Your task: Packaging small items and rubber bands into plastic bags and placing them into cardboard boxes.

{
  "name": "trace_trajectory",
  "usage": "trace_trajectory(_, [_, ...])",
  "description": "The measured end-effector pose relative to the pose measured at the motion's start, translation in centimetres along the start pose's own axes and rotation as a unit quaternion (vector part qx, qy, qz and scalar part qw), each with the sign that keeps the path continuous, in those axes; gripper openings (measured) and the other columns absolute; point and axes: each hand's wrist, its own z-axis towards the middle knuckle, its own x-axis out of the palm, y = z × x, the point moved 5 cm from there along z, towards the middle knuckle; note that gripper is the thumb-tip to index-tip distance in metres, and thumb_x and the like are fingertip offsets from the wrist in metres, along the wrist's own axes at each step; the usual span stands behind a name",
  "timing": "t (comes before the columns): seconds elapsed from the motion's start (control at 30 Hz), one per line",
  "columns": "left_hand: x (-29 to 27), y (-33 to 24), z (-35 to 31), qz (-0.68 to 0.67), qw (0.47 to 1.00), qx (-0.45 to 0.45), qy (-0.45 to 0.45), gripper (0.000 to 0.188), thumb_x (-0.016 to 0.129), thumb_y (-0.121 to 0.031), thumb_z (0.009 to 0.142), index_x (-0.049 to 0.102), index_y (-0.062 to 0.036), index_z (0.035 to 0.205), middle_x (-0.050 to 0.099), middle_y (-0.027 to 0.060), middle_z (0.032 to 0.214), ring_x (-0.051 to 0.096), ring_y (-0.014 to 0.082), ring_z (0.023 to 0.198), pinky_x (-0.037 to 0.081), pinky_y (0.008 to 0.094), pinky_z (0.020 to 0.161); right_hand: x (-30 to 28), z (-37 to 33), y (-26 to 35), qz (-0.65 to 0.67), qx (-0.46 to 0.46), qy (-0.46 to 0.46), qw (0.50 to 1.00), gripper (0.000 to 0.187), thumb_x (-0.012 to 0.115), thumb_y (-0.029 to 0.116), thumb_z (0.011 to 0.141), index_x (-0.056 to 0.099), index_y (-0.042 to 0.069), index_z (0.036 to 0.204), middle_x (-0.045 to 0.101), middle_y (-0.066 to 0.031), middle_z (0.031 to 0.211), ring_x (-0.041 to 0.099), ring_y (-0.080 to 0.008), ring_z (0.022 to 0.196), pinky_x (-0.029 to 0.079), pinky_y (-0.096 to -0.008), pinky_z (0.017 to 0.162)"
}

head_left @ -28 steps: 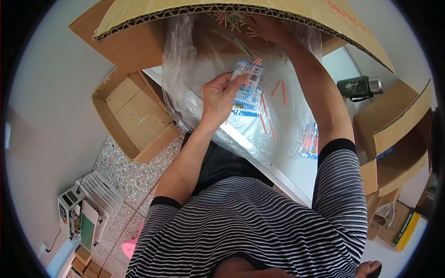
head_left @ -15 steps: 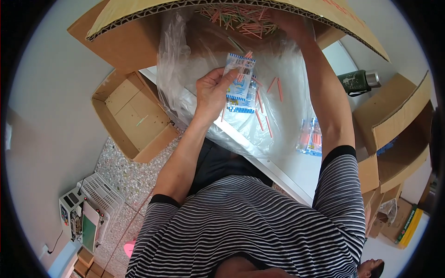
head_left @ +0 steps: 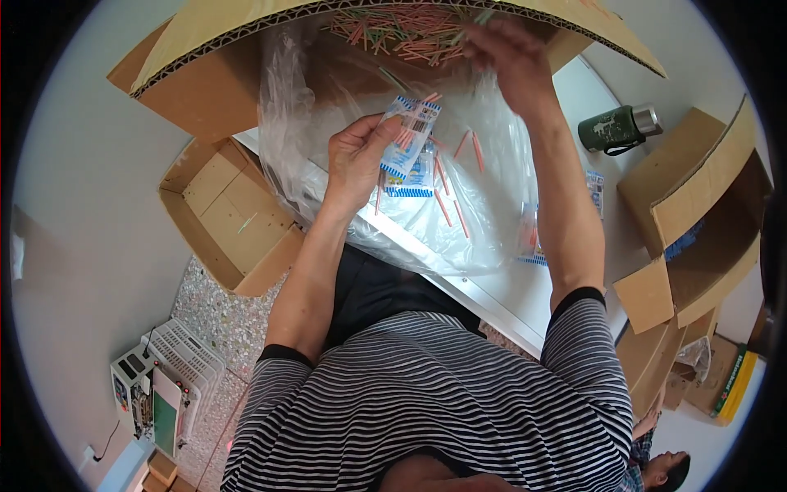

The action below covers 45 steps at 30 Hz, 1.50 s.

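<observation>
My left hand pinches a small clear packet with blue-striped ends. Thin pink sticks show inside it and poke out at its top. A second packet of the same kind lies just under it, on a clear plastic liner. At the cardboard box, my right hand hovers by a heap of thin pink and green sticks. Its fingers are closed and somewhat blurred, with a pale green stick showing at their tips. Several loose pink sticks lie on the liner.
Filled packets lie beside my right forearm on the white table. A dark green flask and an open carton are on the right. At left sits a shallow carton. A person is at lower right.
My right hand has drawn back out of the stick heap toward me, with a stick at its fingertips. My left hand still grips the packet. The view has shifted slightly.
</observation>
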Motion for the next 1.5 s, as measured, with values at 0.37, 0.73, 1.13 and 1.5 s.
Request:
trace_trajectory(0.37, [1.4, 0.6, -0.9, -0.02, 0.998, -0.047, 0.03, 0.022, 0.068, -0.016, 0.097, 0.072, 0.0025, 0.109, 0.073, 0.0044, 0.091, 0.063, 0.005, 0.076, 0.051, 0.0193, 0.068, 4.4, -8.1, 0.4, 0.057, 0.007, 0.006, 0.998, 0.01, 0.07, 0.004, 0.088, 0.075, -0.001, 0.096, 0.073, -0.0083, 0.105, 0.064, -0.0123, 0.094, 0.048, -0.0292, 0.089])
trace_trajectory(0.73, [1.8, 0.4, -1.3, -0.026, 0.998, -0.042, 0.023, 0.023, 0.069, -0.015, 0.096, 0.071, 0.0037, 0.11, 0.073, 0.0049, 0.091, 0.063, 0.0053, 0.075, 0.051, 0.02, 0.067, 6.1, -9.2, -0.8, 0.036, 0.06, 0.046, 0.997, 0.021, 0.064, 0.017, 0.096, 0.073, -0.001, 0.103, 0.071, -0.0051, 0.102, 0.064, -0.0124, 0.091, 0.049, -0.0292, 0.086])
trace_trajectory(1.13, [1.8, 0.0, -0.8, -0.037, 0.999, -0.024, 0.009, 0.025, 0.069, -0.013, 0.095, 0.07, 0.0049, 0.113, 0.074, 0.0078, 0.096, 0.065, 0.0074, 0.079, 0.053, 0.0212, 0.07, 6.2, -8.0, 1.2, -0.16, -0.012, 0.091, 0.983, 0.036, 0.057, 0.027, 0.099, 0.068, 0.001, 0.121, 0.07, -0.0083, 0.106, 0.062, -0.0164, 0.103, 0.047, -0.0295, 0.094])
trace_trajectory(1.5, [0.1, -0.7, -0.5, -0.035, 0.999, -0.021, -0.022, 0.026, 0.07, -0.014, 0.095, 0.069, 0.0054, 0.111, 0.074, 0.0088, 0.092, 0.067, 0.0094, 0.075, 0.054, 0.0221, 0.066, 1.2, -10.0, -0.2, -0.506, -0.184, 0.236, 0.809, 0.023, 0.067, 0.002, 0.087, 0.068, 0.006, 0.11, 0.067, -0.0102, 0.111, 0.065, -0.0295, 0.096, 0.052, -0.0342, 0.079])
